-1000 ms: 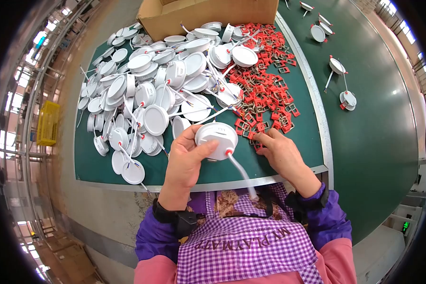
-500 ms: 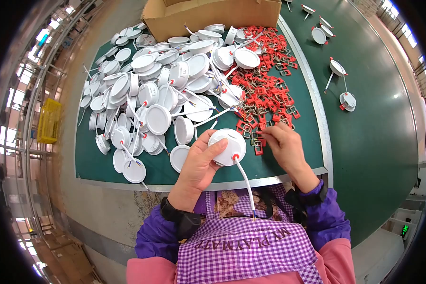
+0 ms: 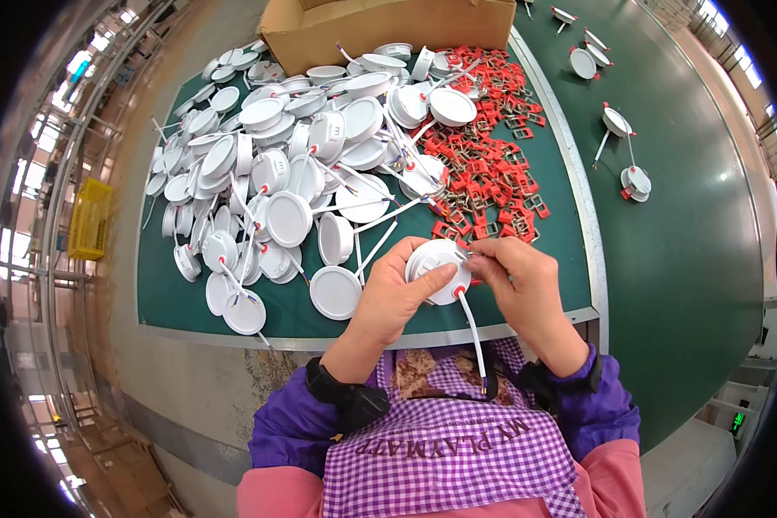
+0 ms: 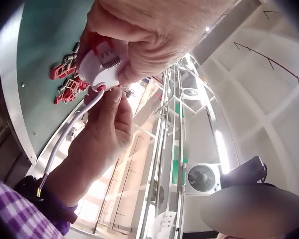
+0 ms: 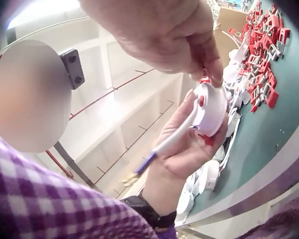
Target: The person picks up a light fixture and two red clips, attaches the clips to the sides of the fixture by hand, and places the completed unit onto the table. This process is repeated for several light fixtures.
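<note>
My left hand (image 3: 380, 302) grips a round white downlight (image 3: 436, 256), thumb across its back. The lamp's white cable (image 3: 474, 332) hangs from a red grommet toward the apron, coloured wire ends at its tip. A red clip with a coiled spring (image 4: 108, 56) sits on the lamp's side near the left fingers in the left wrist view. My right hand (image 3: 524, 281) pinches a small red spring clip (image 5: 204, 78) against the lamp's opposite edge. Fingertips hide most of that clip.
A heap of white downlights (image 3: 289, 217) with cables covers the left of the green table (image 3: 181, 302). Red spring clips (image 3: 492, 173) lie heaped to its right. A cardboard box (image 3: 388, 34) stands behind. Several clipped lamps (image 3: 634, 183) lie on the green surface at right.
The left hand has carried the downlight rightward and toward the body. My right hand has come from the edge of the clip pile to the lamp's rim, with a clip in its fingers.
</note>
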{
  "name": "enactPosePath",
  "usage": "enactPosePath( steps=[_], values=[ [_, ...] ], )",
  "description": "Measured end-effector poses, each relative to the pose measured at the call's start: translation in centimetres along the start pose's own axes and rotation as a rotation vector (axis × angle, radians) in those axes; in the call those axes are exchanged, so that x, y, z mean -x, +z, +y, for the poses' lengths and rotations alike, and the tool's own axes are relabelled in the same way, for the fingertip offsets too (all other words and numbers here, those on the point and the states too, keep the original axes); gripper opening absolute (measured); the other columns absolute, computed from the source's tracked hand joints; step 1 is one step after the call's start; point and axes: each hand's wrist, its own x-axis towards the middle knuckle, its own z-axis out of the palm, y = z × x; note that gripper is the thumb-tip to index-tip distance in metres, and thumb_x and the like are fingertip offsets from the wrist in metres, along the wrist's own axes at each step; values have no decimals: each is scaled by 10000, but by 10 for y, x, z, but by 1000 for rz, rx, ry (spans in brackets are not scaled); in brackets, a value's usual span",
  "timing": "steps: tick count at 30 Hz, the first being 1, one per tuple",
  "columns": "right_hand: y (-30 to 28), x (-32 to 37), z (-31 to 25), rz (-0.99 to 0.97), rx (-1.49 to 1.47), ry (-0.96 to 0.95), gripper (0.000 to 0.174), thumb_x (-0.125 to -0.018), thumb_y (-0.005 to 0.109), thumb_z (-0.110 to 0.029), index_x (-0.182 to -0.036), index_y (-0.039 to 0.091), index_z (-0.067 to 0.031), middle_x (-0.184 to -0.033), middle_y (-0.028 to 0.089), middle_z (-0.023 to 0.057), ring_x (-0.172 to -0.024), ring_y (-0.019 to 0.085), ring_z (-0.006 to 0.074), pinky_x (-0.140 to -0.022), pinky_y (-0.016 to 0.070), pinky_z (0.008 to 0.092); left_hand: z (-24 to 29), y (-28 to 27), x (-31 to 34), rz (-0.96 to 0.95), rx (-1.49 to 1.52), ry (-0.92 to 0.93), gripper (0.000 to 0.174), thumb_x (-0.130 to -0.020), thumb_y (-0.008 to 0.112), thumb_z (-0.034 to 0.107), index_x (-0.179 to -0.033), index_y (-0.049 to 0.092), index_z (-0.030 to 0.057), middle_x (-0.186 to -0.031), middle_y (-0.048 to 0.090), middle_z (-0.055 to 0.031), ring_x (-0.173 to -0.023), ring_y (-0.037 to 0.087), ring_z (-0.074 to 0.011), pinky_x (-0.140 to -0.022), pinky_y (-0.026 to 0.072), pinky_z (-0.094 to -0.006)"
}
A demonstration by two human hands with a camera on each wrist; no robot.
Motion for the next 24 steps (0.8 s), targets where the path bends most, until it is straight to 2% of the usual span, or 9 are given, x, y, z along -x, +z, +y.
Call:
enactPosePath(
  steps=[3,10,12,20,22,24],
  values=[
    [-6,6,-12,-59,53,-47,177,-811,604,10,-988,603,-2,-860,627,136,-718,640,265,-607,502,333,-1,0,1,6,-52,23,290,-837,669,80,-1082,528,16,-960,633,-53,-839,618,-102,-713,515,-232],
    [-7,12,-13,-9,50,-104,233,-775,582,62,-999,591,0,-836,622,136,-710,634,297,-610,513,344,-1,6,2,20,-322,140,278,-841,671,106,-1066,535,13,-933,623,-42,-822,603,-84,-716,506,-224],
    [-9,13,-16,-33,172,-137,245,-765,567,68,-1002,582,3,-837,611,136,-711,630,304,-605,514,356,2,10,3,23,-377,167,274,-844,669,109,-1063,538,11,-933,623,-43,-821,601,-82,-714,506,-223],
    [-6,16,-15,-97,270,-132,227,-757,552,54,-978,565,5,-863,596,142,-708,617,313,-602,509,373,-11,16,6,84,-487,274,270,-835,677,108,-1047,552,-1,-934,627,-45,-799,602,-81,-683,497,-225],
    [-5,17,-16,-86,285,-138,219,-757,556,51,-971,565,4,-855,594,143,-703,615,314,-601,508,375,-5,20,8,107,-658,337,256,-824,680,95,-1036,567,6,-911,634,-51,-784,600,-85,-671,488,-232],
    [-4,17,-15,-67,258,-130,211,-762,558,48,-968,566,7,-851,594,144,-697,612,315,-595,505,381,-5,20,8,114,-684,360,255,-819,681,88,-1035,571,9,-899,636,-54,-779,600,-88,-666,485,-235]
  ],
)
